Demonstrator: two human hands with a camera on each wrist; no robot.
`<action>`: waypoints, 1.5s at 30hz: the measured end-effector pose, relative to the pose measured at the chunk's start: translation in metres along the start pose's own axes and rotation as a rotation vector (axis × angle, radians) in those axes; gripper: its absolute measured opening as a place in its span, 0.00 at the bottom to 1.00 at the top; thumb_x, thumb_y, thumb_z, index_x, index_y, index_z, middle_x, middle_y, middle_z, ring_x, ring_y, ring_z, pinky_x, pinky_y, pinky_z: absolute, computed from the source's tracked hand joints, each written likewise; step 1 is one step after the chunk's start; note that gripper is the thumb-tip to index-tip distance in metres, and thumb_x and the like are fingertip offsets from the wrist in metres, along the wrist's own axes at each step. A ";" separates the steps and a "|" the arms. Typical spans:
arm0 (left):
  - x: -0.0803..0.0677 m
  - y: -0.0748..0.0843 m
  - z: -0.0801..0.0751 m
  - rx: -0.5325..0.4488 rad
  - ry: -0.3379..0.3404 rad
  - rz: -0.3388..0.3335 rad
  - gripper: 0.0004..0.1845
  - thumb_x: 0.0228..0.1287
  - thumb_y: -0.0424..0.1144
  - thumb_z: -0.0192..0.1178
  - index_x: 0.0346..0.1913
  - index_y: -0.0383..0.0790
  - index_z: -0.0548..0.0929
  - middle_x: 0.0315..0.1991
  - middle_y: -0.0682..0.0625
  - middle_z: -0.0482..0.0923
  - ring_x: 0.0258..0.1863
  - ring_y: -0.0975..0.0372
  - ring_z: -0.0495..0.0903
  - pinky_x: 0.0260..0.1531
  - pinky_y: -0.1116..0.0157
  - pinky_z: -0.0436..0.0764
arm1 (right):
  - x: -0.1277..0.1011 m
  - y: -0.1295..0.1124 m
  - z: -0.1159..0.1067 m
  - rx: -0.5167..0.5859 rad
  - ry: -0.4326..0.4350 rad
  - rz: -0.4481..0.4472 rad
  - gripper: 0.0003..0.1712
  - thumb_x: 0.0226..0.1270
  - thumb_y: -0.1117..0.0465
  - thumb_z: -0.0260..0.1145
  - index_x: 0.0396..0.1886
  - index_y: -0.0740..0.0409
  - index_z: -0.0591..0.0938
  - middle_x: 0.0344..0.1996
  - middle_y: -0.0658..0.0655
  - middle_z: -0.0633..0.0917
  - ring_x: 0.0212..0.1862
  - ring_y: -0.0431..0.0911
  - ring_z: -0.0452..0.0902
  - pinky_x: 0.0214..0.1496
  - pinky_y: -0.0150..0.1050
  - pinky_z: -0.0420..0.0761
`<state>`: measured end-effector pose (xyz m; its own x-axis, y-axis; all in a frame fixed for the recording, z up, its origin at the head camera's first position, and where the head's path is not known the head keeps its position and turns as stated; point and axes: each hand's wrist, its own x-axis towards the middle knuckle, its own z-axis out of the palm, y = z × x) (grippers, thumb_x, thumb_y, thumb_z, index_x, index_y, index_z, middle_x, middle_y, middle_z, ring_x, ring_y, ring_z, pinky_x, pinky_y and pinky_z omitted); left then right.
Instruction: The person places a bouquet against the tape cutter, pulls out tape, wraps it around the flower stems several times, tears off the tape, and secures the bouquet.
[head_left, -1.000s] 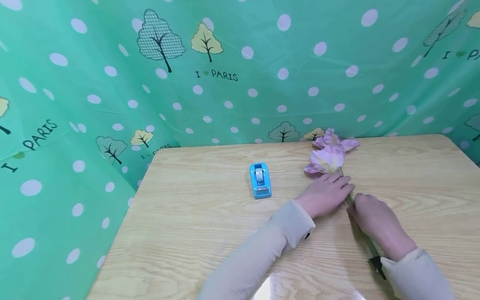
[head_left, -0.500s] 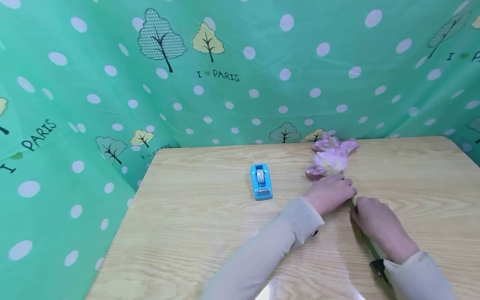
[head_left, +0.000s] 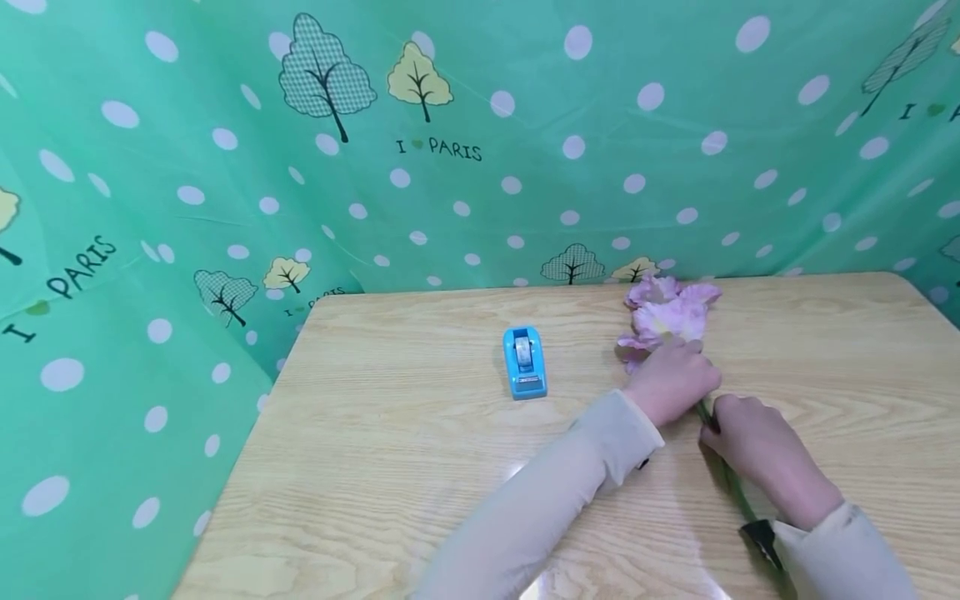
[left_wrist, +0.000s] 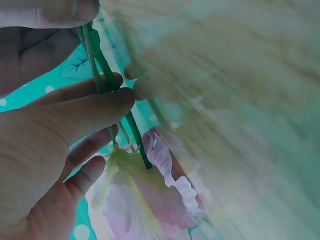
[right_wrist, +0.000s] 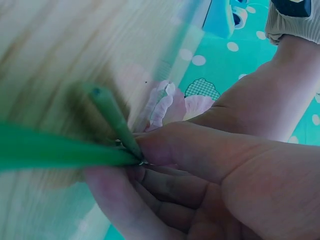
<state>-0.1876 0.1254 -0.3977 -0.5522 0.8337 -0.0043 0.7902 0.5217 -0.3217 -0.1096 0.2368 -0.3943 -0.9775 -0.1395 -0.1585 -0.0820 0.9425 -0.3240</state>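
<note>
A blue tape dispenser [head_left: 524,361] stood untouched toward the far middle of the wooden table [head_left: 390,450], well left of the work. To its right, the left hand [head_left: 670,385] lay over the artificial flower [head_left: 670,315] just below the pink blooms, its fingers curled around the thin green stems [left_wrist: 102,65], as the left wrist view confirmed. Just beside it on the right and nearer, the right hand [head_left: 757,446] pinched the stems [right_wrist: 60,150] between thumb and fingertips; that view was blurred, so the exact number of stems gripped could not be settled. The flower lay on the table right of centre, blooms at the far edge by the green dotted backdrop [head_left: 480,142], stem running near and rightward under the right wrist. In judgement, the item would be very light; the petals soft, easily crushed and a poor place to grip; the stems slender, fairly stiff yet bendable, and somewhat slick. The sound hold was on the stem below the blooms, as both hands had it.
</note>
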 end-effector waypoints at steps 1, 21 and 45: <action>0.000 0.000 0.000 0.008 0.005 0.003 0.10 0.71 0.43 0.59 0.47 0.65 0.84 0.45 0.68 0.83 0.45 0.68 0.75 0.49 0.71 0.71 | 0.000 0.000 0.000 0.001 0.001 -0.001 0.18 0.60 0.67 0.63 0.15 0.56 0.67 0.15 0.53 0.71 0.18 0.46 0.65 0.20 0.39 0.66; -0.012 -0.006 -0.002 0.071 0.081 -0.043 0.11 0.71 0.42 0.57 0.43 0.66 0.85 0.42 0.68 0.84 0.44 0.69 0.75 0.49 0.70 0.72 | -0.001 -0.005 -0.002 0.030 -0.023 0.012 0.18 0.64 0.65 0.62 0.16 0.56 0.67 0.14 0.51 0.67 0.17 0.44 0.63 0.21 0.38 0.64; -0.038 -0.019 -0.001 0.011 0.177 -0.165 0.15 0.67 0.39 0.60 0.37 0.70 0.87 0.38 0.69 0.84 0.41 0.69 0.74 0.43 0.70 0.71 | -0.002 -0.018 -0.002 0.047 0.037 -0.072 0.17 0.67 0.65 0.63 0.20 0.55 0.69 0.15 0.50 0.66 0.19 0.43 0.62 0.21 0.36 0.62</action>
<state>-0.1814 0.0833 -0.3908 -0.6176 0.7564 0.2152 0.6894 0.6524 -0.3146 -0.1066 0.2202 -0.3865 -0.9759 -0.1943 -0.0990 -0.1439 0.9149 -0.3772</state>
